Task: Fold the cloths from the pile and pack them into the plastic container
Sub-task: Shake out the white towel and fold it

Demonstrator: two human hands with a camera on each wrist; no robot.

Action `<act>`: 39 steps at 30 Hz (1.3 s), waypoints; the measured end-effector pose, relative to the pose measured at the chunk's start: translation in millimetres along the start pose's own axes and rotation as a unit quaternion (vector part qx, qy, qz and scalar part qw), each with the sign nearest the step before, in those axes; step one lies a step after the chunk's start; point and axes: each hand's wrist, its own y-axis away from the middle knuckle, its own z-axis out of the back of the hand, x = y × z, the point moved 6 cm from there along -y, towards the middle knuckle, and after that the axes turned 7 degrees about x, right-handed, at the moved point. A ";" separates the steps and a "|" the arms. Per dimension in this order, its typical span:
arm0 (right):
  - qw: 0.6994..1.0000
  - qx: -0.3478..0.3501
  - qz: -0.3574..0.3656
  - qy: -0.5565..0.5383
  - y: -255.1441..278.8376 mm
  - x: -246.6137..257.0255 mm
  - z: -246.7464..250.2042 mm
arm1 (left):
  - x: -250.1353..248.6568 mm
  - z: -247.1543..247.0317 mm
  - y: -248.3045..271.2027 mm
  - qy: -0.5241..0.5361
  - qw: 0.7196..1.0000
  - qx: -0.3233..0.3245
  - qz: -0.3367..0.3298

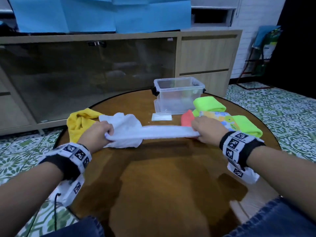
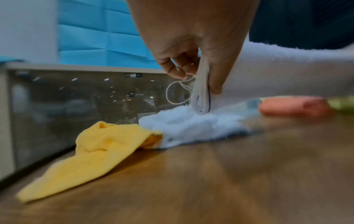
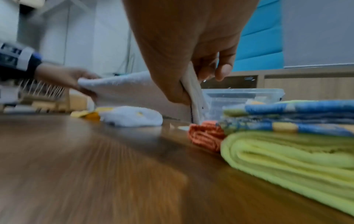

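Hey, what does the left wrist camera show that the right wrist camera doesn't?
Only the left wrist view shows a loose white thread looping from the white cloth's pinched corner, and the yellow cloth spread out in full. Only the right wrist view shows the clear plastic container and the folded stack: a green cloth under a blue patterned cloth. Both show the white cloth stretched above the wooden table, a second white cloth bunched on it, and the orange cloth.
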 end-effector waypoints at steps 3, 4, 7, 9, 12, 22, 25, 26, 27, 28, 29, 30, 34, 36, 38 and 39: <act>0.983 0.175 0.044 0.017 7.4 18.8 -48.9 | -5.5 -55.1 21.2 -0.164 0.957 0.223 -0.085; 0.974 0.221 0.039 -0.009 10.4 18.9 -59.1 | -4.2 -67.7 27.9 -0.190 0.937 0.278 -0.091; 0.973 0.229 0.019 0.011 3.4 15.2 -50.0 | -0.7 -60.7 23.2 -0.180 0.936 0.304 0.007; 0.985 0.165 -0.016 0.045 -6.8 14.5 -29.5 | 4.5 -49.5 15.7 -0.134 0.945 0.283 0.094; 0.996 0.084 0.034 0.021 -11.3 35.0 -13.7 | 6.3 -41.9 6.3 -0.144 0.956 0.213 0.140; 0.973 0.206 0.039 -0.099 -6.7 57.4 -57.6 | 15.1 -64.1 16.2 -0.077 0.951 0.255 0.157; 0.985 0.118 -0.035 -0.117 -16.0 35.6 -48.8 | 23.5 -56.6 13.7 0.070 0.960 0.193 0.189; 0.981 0.112 -0.044 -0.150 -17.4 30.4 -50.0 | 24.5 -54.4 14.0 0.100 0.959 0.179 0.194; 0.976 0.119 -0.046 -0.175 -18.1 26.4 -52.3 | 25.4 -53.9 14.9 0.114 0.958 0.177 0.195; 0.972 0.136 -0.043 -0.188 -18.3 23.0 -54.8 | 26.2 -54.9 15.9 0.115 0.957 0.184 0.193; 0.968 0.158 -0.037 -0.193 -17.0 20.7 -55.2 | 27.4 -57.2 17.1 0.104 0.956 0.199 0.190; 0.965 0.179 -0.031 -0.189 -14.8 19.4 -54.7 | 28.9 -60.4 18.0 0.084 0.954 0.219 0.186; 0.962 0.238 -0.056 -0.125 -10.2 16.6 -54.2 | 21.0 -63.6 18.8 0.008 0.952 0.249 0.179; 0.976 0.189 -0.063 -0.087 -14.7 20.7 -45.2 | 3.8 -56.3 14.0 -0.030 0.962 0.211 0.173; 0.988 0.121 -0.035 -0.085 -17.8 37.6 -33.0 | -26.5 -51.5 7.2 -0.047 0.975 0.167 0.136; 0.989 0.118 0.001 -0.087 -16.9 53.6 -28.9 | -45.9 -53.9 6.0 -0.040 0.980 0.165 0.102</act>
